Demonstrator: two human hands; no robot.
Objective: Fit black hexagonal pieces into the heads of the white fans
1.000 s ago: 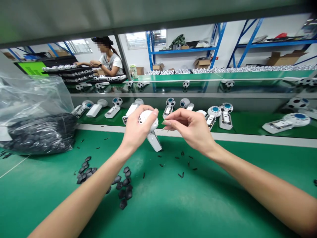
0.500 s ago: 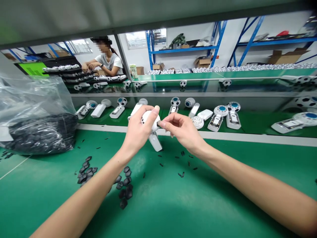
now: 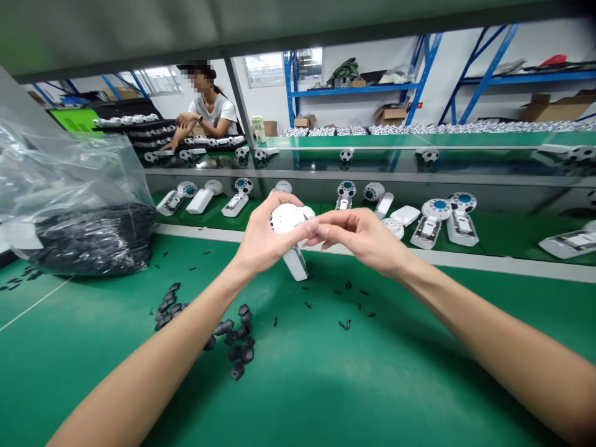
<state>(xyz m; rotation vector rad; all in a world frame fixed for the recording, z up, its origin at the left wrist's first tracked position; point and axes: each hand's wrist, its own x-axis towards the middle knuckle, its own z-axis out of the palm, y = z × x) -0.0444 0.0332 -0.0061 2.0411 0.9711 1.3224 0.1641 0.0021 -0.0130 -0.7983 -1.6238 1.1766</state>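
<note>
My left hand (image 3: 263, 239) is wrapped round the round head of a white handheld fan (image 3: 296, 264), whose handle points down toward the green bench. At the head's right rim, the pinched fingertips of my right hand (image 3: 356, 233) meet my left thumb. Whatever lies between those fingertips is hidden. Black five-sided pieces (image 3: 242, 332) are scattered on the bench beside my left forearm. Small thin black bits (image 3: 345, 325) lie below my right hand.
A clear bag of black pieces (image 3: 93, 239) stands at the left. Behind my hands, several white fans (image 3: 428, 223) with football-patterned heads lie along a green strip (image 3: 507, 236). Across the line, a person (image 3: 214, 115) sits beside stacked black trays. Overhead runs a grey shelf (image 3: 279, 28).
My right fingertips, which showed a small dark piece, have closed in against my left thumb at the fan's rim; the piece is now out of sight. The view has shifted slightly left.
</note>
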